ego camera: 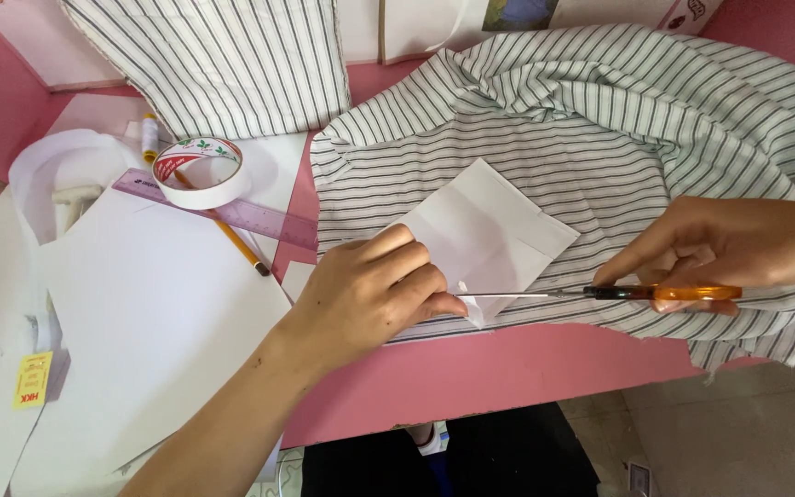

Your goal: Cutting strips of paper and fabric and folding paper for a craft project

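Striped white and grey fabric lies spread over the pink table. A white paper pattern piece rests on it near the front edge. My left hand presses down on the paper's left corner and the cloth under it. My right hand grips orange-handled scissors, whose thin blades point left along the paper's lower edge and reach the fingertips of the left hand.
A tape roll, a purple ruler and a pencil lie at the left on large white paper sheets. More striped fabric sits at the back. A yellow tag lies far left.
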